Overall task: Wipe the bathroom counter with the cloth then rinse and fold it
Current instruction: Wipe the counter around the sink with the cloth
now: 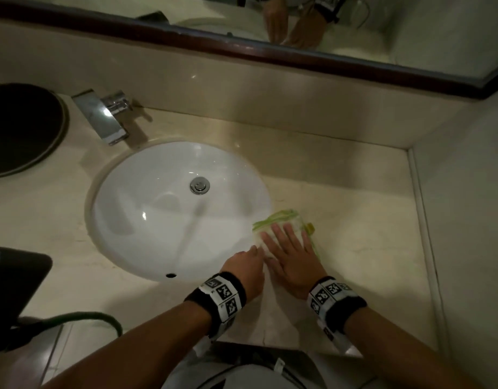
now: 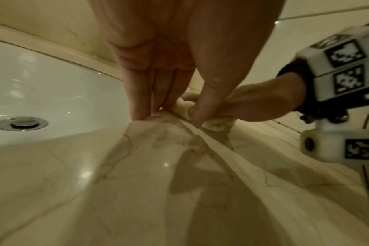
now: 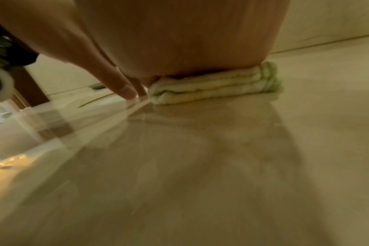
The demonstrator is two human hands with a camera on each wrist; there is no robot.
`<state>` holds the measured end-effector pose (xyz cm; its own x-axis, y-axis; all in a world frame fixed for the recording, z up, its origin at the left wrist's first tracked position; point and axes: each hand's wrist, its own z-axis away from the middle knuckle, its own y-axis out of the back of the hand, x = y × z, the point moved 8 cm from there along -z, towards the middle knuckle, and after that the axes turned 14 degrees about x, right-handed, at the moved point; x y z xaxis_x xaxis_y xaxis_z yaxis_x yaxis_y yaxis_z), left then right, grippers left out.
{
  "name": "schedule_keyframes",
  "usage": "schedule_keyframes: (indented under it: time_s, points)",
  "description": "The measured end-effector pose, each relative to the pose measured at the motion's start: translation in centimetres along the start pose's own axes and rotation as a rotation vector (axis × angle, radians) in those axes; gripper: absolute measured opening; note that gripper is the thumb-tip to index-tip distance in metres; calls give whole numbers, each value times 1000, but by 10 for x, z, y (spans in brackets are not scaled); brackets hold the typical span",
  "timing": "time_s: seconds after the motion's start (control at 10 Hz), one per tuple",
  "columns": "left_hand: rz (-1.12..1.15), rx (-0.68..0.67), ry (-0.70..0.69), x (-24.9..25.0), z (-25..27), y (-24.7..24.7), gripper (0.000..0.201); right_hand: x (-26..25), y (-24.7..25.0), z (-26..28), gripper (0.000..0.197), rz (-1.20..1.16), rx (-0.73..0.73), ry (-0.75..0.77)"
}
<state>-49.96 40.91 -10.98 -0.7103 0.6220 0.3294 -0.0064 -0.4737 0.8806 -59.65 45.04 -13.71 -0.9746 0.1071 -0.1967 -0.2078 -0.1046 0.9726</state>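
Observation:
A folded white cloth with green stripes [image 1: 281,220] lies on the beige marble counter [image 1: 363,220], just right of the white sink [image 1: 147,209]. My right hand [image 1: 285,244] lies flat on top of it with fingers straight and spread. In the right wrist view the palm [image 3: 179,50] presses the stacked folds of the cloth [image 3: 213,86]. My left hand [image 1: 253,252] is beside it at the cloth's left edge. In the left wrist view its straight fingers [image 2: 139,108] touch the counter, and the thumb touches the cloth [image 2: 217,124].
A chrome faucet [image 1: 104,116] stands behind the sink, with a black round object [image 1: 20,127] at the far left. A dark item [image 1: 15,290] and a green hose [image 1: 96,318] sit at the front left. A wall [image 1: 466,220] bounds the counter on the right, under the mirror [image 1: 354,23].

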Motion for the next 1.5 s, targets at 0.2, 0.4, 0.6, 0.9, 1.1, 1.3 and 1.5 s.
schedule_keyframes:
  time_s: [0.2,0.4,0.6,0.9,1.1,1.3,1.5]
  points:
    - [55,-6,-6,0,-1,6,26,26,11,-62,58,61,-108,-121]
    - [71,13,69,1,-7,10,49,9,25,-110,58,-919,-240,-91]
    - [31,50,103,21,-21,13,59,46,34,-118,58,43,-34,-128]
    - [-210,-91,-6,71,-59,-7,65,147,46,-82,58,-17,-26,-290]
    - [-223,-141,-1,78,-61,-17,74,249,58,-23,59,63,28,-523]
    - [-246,-180,-12,83,-64,-17,80,234,53,-32,60,-52,-1,-674]
    - [-237,-199,9,84,-64,-16,82,148,47,-81,61,-20,-4,-425]
